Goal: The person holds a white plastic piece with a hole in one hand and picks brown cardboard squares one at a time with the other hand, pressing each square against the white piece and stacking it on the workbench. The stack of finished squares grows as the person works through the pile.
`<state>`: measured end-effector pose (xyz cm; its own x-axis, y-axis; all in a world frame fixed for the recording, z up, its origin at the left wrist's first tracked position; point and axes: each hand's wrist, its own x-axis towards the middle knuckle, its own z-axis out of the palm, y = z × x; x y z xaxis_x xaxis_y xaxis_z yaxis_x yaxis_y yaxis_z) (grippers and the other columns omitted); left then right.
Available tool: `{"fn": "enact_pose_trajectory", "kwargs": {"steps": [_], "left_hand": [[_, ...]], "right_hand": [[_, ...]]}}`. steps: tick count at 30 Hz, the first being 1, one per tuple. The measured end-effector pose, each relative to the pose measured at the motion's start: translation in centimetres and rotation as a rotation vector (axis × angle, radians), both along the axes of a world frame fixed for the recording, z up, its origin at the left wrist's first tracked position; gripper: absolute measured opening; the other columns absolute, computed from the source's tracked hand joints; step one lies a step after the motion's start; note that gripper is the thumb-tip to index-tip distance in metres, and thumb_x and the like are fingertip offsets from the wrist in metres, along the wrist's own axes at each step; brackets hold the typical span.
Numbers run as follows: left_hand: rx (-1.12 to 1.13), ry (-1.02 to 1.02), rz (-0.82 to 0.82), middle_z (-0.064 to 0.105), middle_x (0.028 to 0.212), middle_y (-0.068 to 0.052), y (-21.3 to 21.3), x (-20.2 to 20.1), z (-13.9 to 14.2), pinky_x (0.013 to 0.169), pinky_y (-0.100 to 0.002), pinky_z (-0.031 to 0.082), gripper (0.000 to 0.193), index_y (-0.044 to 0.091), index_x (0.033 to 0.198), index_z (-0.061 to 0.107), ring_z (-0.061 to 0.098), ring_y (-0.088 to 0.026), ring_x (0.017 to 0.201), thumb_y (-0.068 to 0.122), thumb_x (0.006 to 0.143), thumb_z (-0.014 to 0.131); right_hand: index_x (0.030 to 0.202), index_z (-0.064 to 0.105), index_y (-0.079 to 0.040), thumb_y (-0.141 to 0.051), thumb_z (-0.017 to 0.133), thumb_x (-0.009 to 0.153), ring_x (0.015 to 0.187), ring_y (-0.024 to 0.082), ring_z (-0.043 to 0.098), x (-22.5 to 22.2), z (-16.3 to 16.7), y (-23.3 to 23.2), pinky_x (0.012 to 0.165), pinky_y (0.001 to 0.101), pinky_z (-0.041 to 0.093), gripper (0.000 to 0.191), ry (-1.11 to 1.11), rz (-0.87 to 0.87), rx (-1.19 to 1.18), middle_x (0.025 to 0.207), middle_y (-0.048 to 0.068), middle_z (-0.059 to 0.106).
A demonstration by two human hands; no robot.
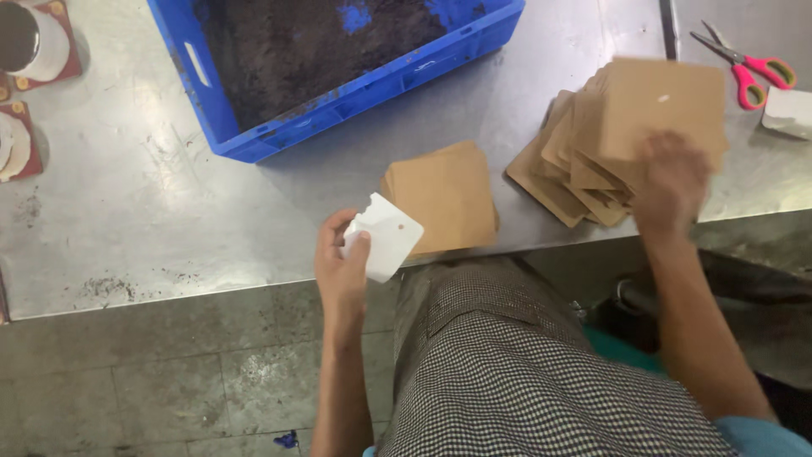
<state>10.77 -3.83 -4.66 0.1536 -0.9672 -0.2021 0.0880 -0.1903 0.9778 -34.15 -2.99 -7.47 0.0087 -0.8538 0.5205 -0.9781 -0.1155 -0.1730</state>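
My left hand (341, 258) holds a white pouch (385, 234) by its near corner, just over the front edge of the steel table (152, 203). Right behind it lies a small neat stack of brown paper pouches (448, 193). My right hand (672, 182), blurred by motion, rests on the near side of a larger fanned pile of brown pouches (630, 118) at the right. Whether its fingers grip a pouch is hidden by the blur.
A blue plastic crate (338, 101) filled with dark soil stands at the back centre. Scissors with pink handles (748, 68) and a white object (787, 110) lie far right. Round containers on red squares (34, 46) sit far left. Tiled floor lies below.
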Motion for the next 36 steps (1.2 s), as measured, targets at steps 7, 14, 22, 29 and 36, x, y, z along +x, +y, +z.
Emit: {"fn": "enact_pose_trajectory", "kwargs": {"steps": [7, 14, 22, 29, 36], "left_hand": [[0.042, -0.11, -0.139, 0.07, 0.117, -0.012, -1.0, -4.2, 2.0, 0.087, -0.031, 0.057, 0.05, 0.003, 0.136, 0.052, 0.069, -0.018, 0.106, 0.006, 0.09, 0.071], [-0.057, -0.092, -0.245, 0.066, 0.125, -0.014, -0.7, -7.5, 3.9, 0.09, -0.033, 0.056, 0.054, 0.001, 0.139, 0.054, 0.066, -0.02, 0.112, 0.005, 0.089, 0.075], [0.106, 0.349, -0.174, 0.074, 0.112, -0.009, 0.2, -5.4, 1.5, 0.093, -0.03, 0.054, 0.029, -0.008, 0.121, 0.066, 0.067, -0.014, 0.104, 0.01, 0.099, 0.068], [0.036, 0.06, -0.148, 0.074, 0.104, -0.006, 1.4, -3.5, 2.0, 0.083, -0.027, 0.056, 0.03, -0.002, 0.125, 0.067, 0.067, -0.01, 0.093, 0.012, 0.098, 0.065], [-0.146, -0.02, -0.187, 0.075, 0.107, -0.006, 1.8, -2.9, 3.0, 0.088, -0.026, 0.054, 0.028, -0.003, 0.124, 0.067, 0.067, -0.009, 0.099, 0.009, 0.1, 0.061]], "right_hand": [[0.139, 0.062, -0.003, -0.023, 0.066, 0.102, 0.131, 0.031, 0.058, 6.0, 0.3, 0.6, 0.114, 0.043, 0.044, 0.043, -0.514, -0.105, 0.372, 0.137, 0.017, 0.063], [0.122, 0.064, 0.001, -0.012, 0.067, 0.098, 0.098, 0.014, 0.064, 17.2, 3.8, -0.5, 0.088, 0.0306, 0.051, 0.028, -1.477, 0.27, 0.722, 0.108, 0.007, 0.07], [0.114, 0.065, 0.0, -0.01, 0.069, 0.099, 0.093, 0.009, 0.064, 19.2, 4.2, -0.6, 0.084, 0.0258, 0.052, 0.019, -1.499, 0.197, 0.585, 0.102, 0.003, 0.07], [0.108, 0.071, -0.008, -0.011, 0.078, 0.09, 0.097, 0.021, 0.059, 22.1, 9.0, 0.1, 0.086, 0.039, 0.046, 0.02, -0.378, 0.442, 0.019, 0.104, 0.006, 0.064], [0.108, 0.076, -0.008, -0.012, 0.078, 0.091, 0.099, 0.027, 0.061, 25.9, 10.3, -1.4, 0.088, 0.039, 0.048, 0.017, -0.291, 0.524, 0.087, 0.106, 0.004, 0.068]]}}
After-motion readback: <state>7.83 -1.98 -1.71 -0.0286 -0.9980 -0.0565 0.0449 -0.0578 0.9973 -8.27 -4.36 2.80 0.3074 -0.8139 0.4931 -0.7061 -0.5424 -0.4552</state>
